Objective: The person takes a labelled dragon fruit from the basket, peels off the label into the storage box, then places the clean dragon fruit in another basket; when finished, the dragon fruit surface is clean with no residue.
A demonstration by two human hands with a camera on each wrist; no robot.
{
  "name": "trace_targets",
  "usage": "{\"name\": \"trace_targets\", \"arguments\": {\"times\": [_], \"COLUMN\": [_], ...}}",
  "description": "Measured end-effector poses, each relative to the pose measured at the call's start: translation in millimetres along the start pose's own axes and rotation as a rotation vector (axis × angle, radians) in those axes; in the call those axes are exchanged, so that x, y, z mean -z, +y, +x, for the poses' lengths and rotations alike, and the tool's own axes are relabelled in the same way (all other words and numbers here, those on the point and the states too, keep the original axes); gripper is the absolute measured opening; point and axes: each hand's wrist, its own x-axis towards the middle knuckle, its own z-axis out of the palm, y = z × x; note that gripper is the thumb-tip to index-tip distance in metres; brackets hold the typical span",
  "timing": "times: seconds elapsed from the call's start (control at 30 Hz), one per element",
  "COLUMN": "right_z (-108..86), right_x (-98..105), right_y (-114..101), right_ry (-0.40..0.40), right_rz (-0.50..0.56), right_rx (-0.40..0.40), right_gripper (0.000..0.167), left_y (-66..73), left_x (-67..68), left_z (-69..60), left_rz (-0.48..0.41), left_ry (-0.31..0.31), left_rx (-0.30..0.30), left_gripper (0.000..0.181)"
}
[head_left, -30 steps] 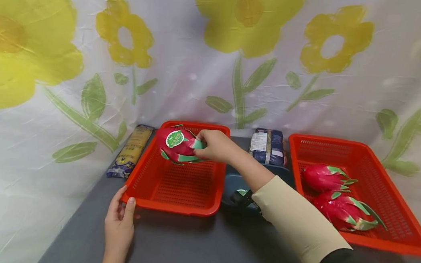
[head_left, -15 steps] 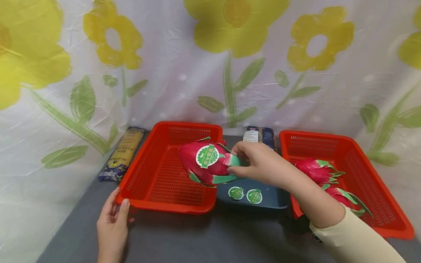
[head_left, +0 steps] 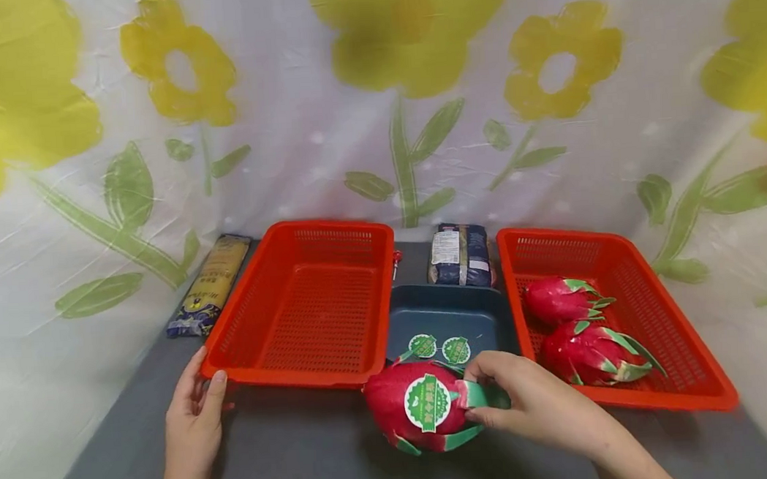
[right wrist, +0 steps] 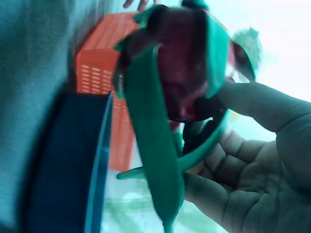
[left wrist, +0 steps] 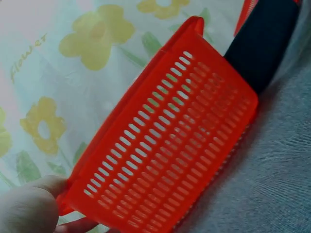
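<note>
In the head view my right hand (head_left: 532, 399) pinches the green leafy end of a dragon fruit (head_left: 393, 400), raised over the near edge of a blue tray (head_left: 453, 294). A round green-and-white sticker (head_left: 428, 403) is on its skin. From the right wrist, green leaves (right wrist: 153, 131) show between thumb and fingers. My left hand (head_left: 193, 427) grips the near left corner of the left red basket (head_left: 299, 376), its thumb on the rim. That perforated basket wall (left wrist: 160, 141) fills the left wrist view. Two green stickers (head_left: 456, 350) show at the tray.
A second red basket (head_left: 686, 397) at the right holds two dragon fruits (head_left: 595, 351). A yellow-and-blue packet (head_left: 210, 285) lies left of the left basket. A dark blue packet (head_left: 460, 255) sits behind the tray. A flower-print cloth (head_left: 273, 158) hangs behind the grey table surface (head_left: 291, 457).
My right hand has carried the dragon fruit from above the left basket toward the right and nearer to me. The left hand keeps its grip on the basket corner. The view has shifted slightly.
</note>
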Motion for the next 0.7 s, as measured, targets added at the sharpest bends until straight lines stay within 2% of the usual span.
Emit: {"name": "trace_targets", "arguments": {"times": [0.17, 0.4, 0.5, 0.6, 0.7], "right_z": [-6.5, -6.9, -5.6, -6.4, -6.8], "right_x": [-10.0, -22.5, -26.4, -29.8, -33.3], "right_y": [22.1, 52.4, 60.2, 64.7, 67.0], "right_ry": [-0.017, 0.004, 0.043, 0.076, 0.101], "right_rz": [-0.026, -0.016, -0.01, -0.011, -0.008], "right_rx": [-0.047, -0.047, -0.036, -0.046, -0.054], "right_gripper": [0.03, 0.029, 0.028, 0.027, 0.026], "left_y": [3.4, 6.3, 9.5, 16.1, 24.7], "left_x": [4.0, 3.4, 3.7, 2.2, -2.6], "left_z": [-1.0, -3.4, -4.8, -7.5, -12.8], "left_rz": [0.127, 0.15, 0.211, 0.345, 0.463], "left_ry": [-0.028, 0.0, 0.012, 0.029, 0.084], "left_rx": [-0.003, -0.007, -0.034, -0.126, -0.316], "left_gripper": [0.059, 0.059, 0.058, 0.058, 0.059]}}
